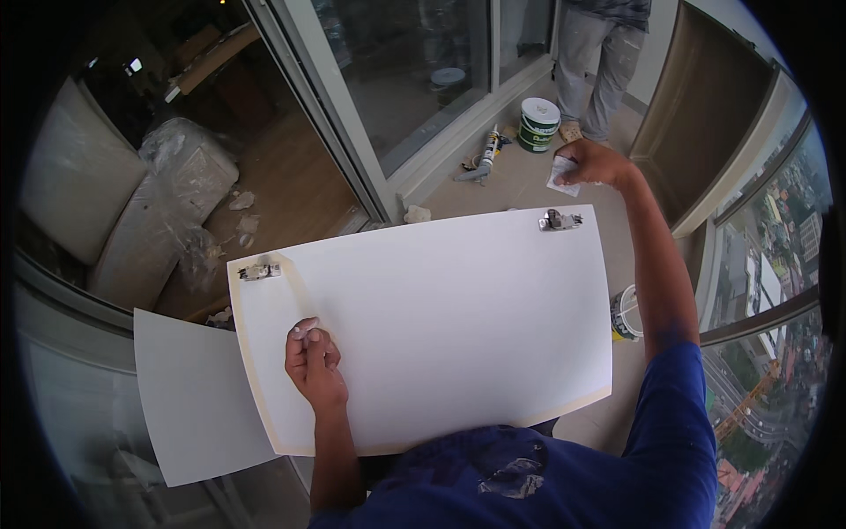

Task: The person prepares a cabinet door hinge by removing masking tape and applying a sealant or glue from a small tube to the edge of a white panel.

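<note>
A large white cabinet door (449,317) lies in front of me, with a metal hinge (260,271) near its far left corner and another hinge (561,220) near its far right corner. Its left and near edges show a cream-coloured border. Over the left part of the door is my left hand (315,363), its fingers curled together with whitish tips; what they hold, if anything, is too small to name. Stretched out past the far right corner, my right hand (595,165) pinches a small whitish folded sheet (564,175) above the floor.
A second white panel (194,397) is at the left. Beyond the door stand a lidded green-and-white bucket (538,125) and a caulking gun (483,159). Another person's legs (595,70) are behind the bucket. A smaller pail (627,313) sits right, beside windows (758,353).
</note>
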Demonstrator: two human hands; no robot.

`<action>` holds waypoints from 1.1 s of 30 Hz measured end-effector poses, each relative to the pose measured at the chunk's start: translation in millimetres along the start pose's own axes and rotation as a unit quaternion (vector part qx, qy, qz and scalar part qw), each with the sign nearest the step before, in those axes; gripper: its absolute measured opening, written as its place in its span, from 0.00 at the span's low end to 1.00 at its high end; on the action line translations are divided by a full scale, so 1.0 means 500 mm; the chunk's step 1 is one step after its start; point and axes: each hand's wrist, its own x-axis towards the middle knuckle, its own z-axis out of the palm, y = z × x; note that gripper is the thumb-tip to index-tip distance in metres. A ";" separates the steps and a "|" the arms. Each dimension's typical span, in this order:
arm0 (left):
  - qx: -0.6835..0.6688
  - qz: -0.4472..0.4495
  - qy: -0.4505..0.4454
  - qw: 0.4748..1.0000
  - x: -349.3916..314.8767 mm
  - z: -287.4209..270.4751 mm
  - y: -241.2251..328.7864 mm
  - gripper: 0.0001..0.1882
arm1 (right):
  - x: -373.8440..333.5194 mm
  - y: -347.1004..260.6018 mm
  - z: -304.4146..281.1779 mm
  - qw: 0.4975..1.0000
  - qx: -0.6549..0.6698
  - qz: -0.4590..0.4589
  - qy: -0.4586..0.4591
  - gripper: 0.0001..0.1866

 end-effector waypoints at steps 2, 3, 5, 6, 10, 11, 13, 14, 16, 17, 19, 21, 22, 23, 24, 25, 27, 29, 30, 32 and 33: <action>-0.086 -0.060 -0.006 0.994 0.021 0.020 0.040 0.07 | -0.028 -0.015 -0.003 0.992 0.101 0.009 0.072 0.17; -0.089 -0.063 -0.017 0.994 0.033 0.023 0.053 0.07 | -0.031 -0.014 0.001 0.984 0.153 0.006 0.094 0.14; -0.070 -0.029 -0.020 0.997 0.044 0.013 0.087 0.07 | -0.014 -0.103 0.021 0.982 0.155 0.003 0.108 0.10; -0.002 0.041 -0.021 0.999 0.046 -0.003 0.109 0.07 | 0.011 -0.144 0.045 0.980 0.166 -0.048 0.103 0.10; 0.175 0.239 -0.008 0.955 0.061 -0.010 0.177 0.07 | 0.064 -0.328 0.167 0.961 0.212 -0.135 0.117 0.12; 0.196 0.269 -0.001 0.943 0.073 0.009 0.192 0.08 | 0.078 -0.347 0.196 0.957 0.219 -0.135 0.137 0.12; 0.325 0.318 -0.004 0.891 0.105 0.044 0.209 0.11 | 0.117 -0.361 0.258 0.950 0.239 -0.125 0.157 0.12; 0.415 0.344 -0.006 0.843 0.118 0.055 0.202 0.11 | 0.131 -0.364 0.281 0.948 0.250 -0.115 0.159 0.12; 0.580 0.382 -0.007 0.719 0.154 0.059 0.153 0.13 | 0.148 -0.361 0.328 0.942 0.224 -0.138 0.208 0.11; 0.623 0.326 -0.011 0.711 0.152 0.050 0.135 0.16 | 0.150 -0.372 0.339 0.938 0.214 -0.153 0.227 0.11; 0.650 0.352 0.001 0.673 0.148 0.040 0.116 0.18 | 0.143 -0.383 0.350 0.921 0.234 -0.168 0.260 0.10; 0.670 0.360 0.008 0.649 0.147 0.042 0.097 0.20 | 0.137 -0.382 0.361 0.904 0.227 -0.192 0.307 0.09; 0.679 0.359 0.012 0.640 0.151 0.049 0.093 0.20 | 0.137 -0.382 0.363 0.892 0.213 -0.214 0.337 0.09; 0.688 0.357 0.015 0.632 0.155 0.055 0.087 0.21 | 0.137 -0.379 0.365 0.878 0.198 -0.234 0.367 0.08; 0.710 0.327 -0.013 0.623 0.159 0.056 0.073 0.21 | 0.132 -0.375 0.367 0.876 0.186 -0.241 0.374 0.08; 0.733 0.296 -0.037 0.611 0.167 0.048 0.058 0.20 | 0.128 -0.378 0.369 0.873 0.177 -0.251 0.379 0.08; 0.754 0.243 -0.082 0.604 0.187 0.039 0.036 0.16 | 0.123 -0.379 0.366 0.869 0.168 -0.262 0.385 0.08; 0.781 0.266 -0.120 0.552 0.210 0.027 0.041 0.15 | 0.123 -0.374 0.371 0.870 0.171 -0.260 0.381 0.08; 0.792 0.279 -0.139 0.526 0.223 0.027 0.045 0.15 | 0.123 -0.370 0.369 0.869 0.175 -0.259 0.384 0.08; 0.788 0.266 -0.164 0.531 0.231 0.054 0.067 0.19 | 0.122 -0.361 0.361 0.865 0.184 -0.257 0.390 0.08; 0.788 0.271 -0.174 0.524 0.235 0.063 0.074 0.19 | 0.120 -0.355 0.360 0.864 0.183 -0.258 0.392 0.08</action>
